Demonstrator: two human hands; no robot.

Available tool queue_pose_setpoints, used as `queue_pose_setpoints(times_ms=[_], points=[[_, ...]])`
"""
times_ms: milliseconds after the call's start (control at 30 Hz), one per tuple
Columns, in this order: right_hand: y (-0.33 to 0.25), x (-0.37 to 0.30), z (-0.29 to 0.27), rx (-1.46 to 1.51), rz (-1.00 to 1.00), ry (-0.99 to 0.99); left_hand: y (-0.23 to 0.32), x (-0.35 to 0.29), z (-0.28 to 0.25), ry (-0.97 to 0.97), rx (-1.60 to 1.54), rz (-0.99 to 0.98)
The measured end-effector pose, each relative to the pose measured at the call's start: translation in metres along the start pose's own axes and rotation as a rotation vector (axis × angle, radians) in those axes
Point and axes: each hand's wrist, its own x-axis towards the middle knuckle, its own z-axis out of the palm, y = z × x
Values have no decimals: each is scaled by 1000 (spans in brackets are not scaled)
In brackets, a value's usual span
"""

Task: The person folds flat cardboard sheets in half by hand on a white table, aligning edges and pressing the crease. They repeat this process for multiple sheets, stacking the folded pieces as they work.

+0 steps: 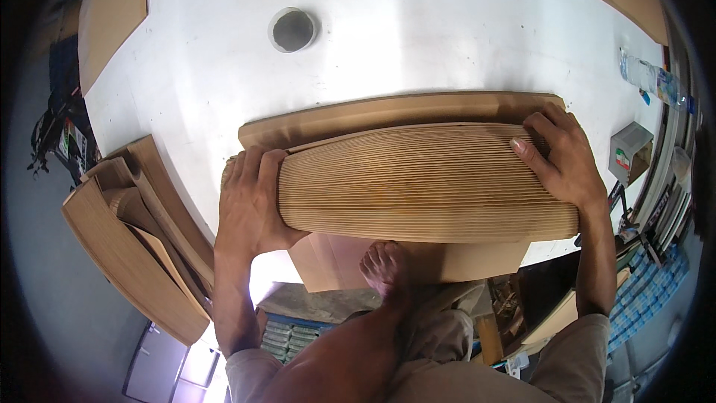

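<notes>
A thick stack of brown cardboard sheets (pixel 425 186) lies across the near part of the white table, its many edges facing up in slightly bowed rows. My left hand (pixel 253 190) is closed around the stack's left end, the thumb low along the near side. At the opposite end my right hand (pixel 563 157) grips the stack, with its thumb and fingers over the far right corner. Behind the stack runs a folded strip of cardboard (pixel 395 108). Another cardboard sheet (pixel 462 265) sticks out below, at the table's near edge, and my bare foot (pixel 383 265) is against it.
A round grey container (pixel 293 30) stands on the white table (pixel 418 37). More bent cardboard (pixel 134 254) leans at the left edge. Flat cardboard (pixel 112 15) lies far left, with other piles along the far edge. A plastic bottle (pixel 650 78) and grey box (pixel 630 151) are at the right.
</notes>
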Motion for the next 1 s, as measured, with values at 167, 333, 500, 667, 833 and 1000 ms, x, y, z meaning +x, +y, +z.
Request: queue_pose_setpoints(times_ms=[167,333,500,667,833,1000], points=[[-4,4,-7,23,142,-165,-1,-3,2,28,-35,-8],[6,3,9,102,40,37,2,-3,-3,25,10,1],[12,12,0,117,9,-80,1,0,0,16,15,-2],[22,25,-4,158,-86,-181,-11,23,-6,-101,-57,5],[25,31,-22,93,-98,-510,-23,36,-2,-173,-26,16],[-16,24,-47,-10,12,-723,-26,46,-5,-248,-62,-13]])
